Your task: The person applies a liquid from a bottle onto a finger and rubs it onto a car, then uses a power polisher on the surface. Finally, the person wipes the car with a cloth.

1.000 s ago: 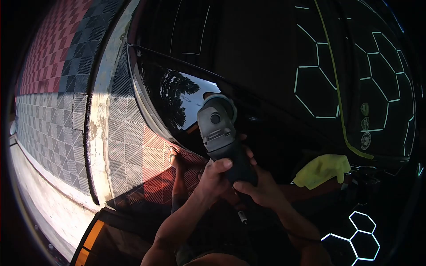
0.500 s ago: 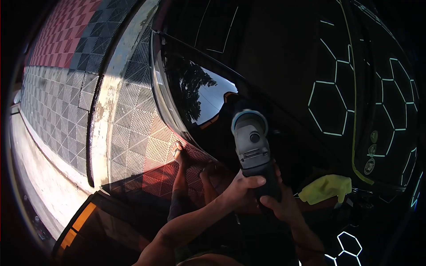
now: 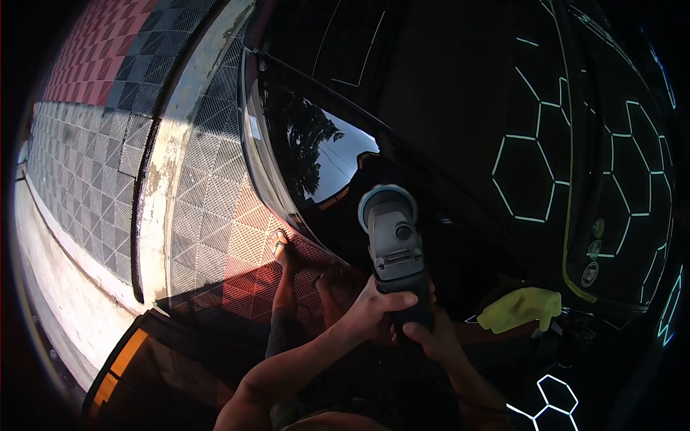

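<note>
A grey-and-black car polisher (image 3: 399,248) with a blue-rimmed pad is over a dark, glossy car panel (image 3: 460,179). My left hand (image 3: 374,309) wraps the black handle from the left, thumb lying across its top. On the other side, my right hand (image 3: 430,336) is closed around the lower end of the same handle, its thumb on top too. The pad's underside is hidden beneath the tool's head. To the right of my hands, a yellow-green cloth (image 3: 520,310) lies bunched up.
Glowing hexagon lights show as reflections in the dark bodywork, beside round stickers (image 3: 590,273). Curved glass (image 3: 323,151) reflects sky and a tree. Grey and red floor tiles (image 3: 208,172) lie to the left, with a sandalled foot (image 3: 279,244) on them. An orange-striped dark panel (image 3: 118,370) is at lower left.
The polisher and both hands have moved slightly left across the panel, their grip unchanged. The whole view has shifted a little as well.
</note>
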